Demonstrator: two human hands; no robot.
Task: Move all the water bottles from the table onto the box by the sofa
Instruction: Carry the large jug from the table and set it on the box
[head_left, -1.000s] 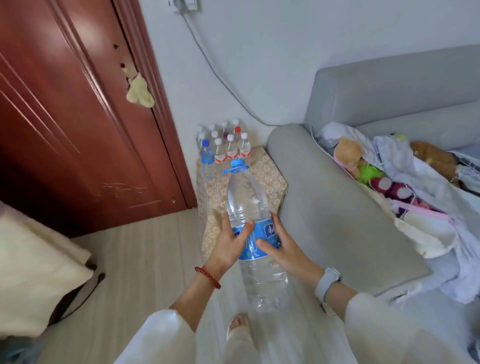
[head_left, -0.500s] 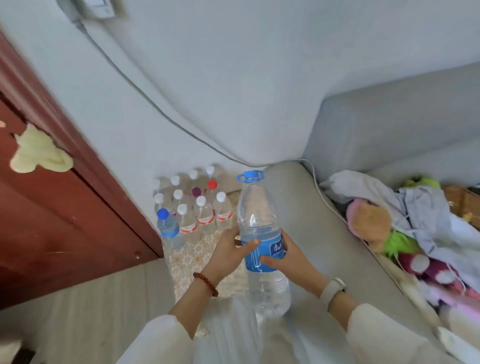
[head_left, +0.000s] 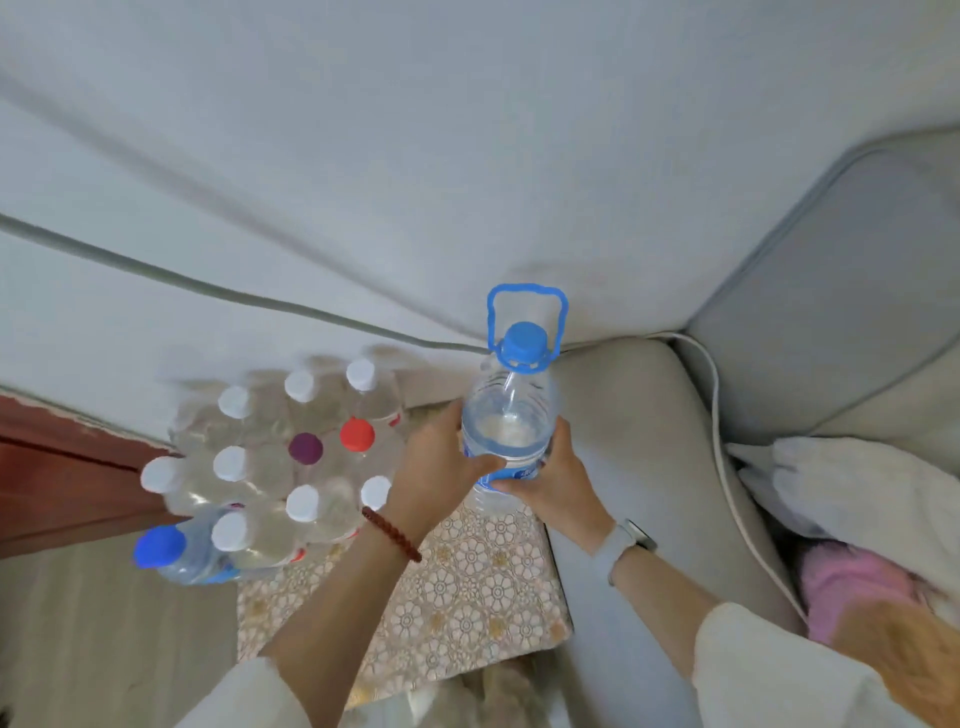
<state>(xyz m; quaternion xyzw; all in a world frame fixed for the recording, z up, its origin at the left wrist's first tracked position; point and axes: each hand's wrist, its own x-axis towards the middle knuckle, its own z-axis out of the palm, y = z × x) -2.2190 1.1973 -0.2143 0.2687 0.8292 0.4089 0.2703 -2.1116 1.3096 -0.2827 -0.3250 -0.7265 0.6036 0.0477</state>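
A big clear water bottle (head_left: 511, 415) with a blue cap, blue carry handle and blue label stands upright between both hands, over the far right part of the box (head_left: 467, 587), which is covered with a floral cloth. My left hand (head_left: 441, 467) grips its left side and my right hand (head_left: 550, 478) grips its right side at the label. Whether its base touches the box is hidden. Several small bottles (head_left: 275, 467) with white, red, purple and blue caps stand packed on the box's far left.
The grey sofa armrest (head_left: 644, 457) runs right beside the box. A grey cable (head_left: 218, 291) crosses the white wall behind. Soft toys and cloth (head_left: 857, 519) lie on the sofa seat. A red-brown door (head_left: 57, 478) is at the left.
I have stepped closer and now look down on the box. The big bottle, held in both hands, has moved forward from in front of the box to over its far right part.
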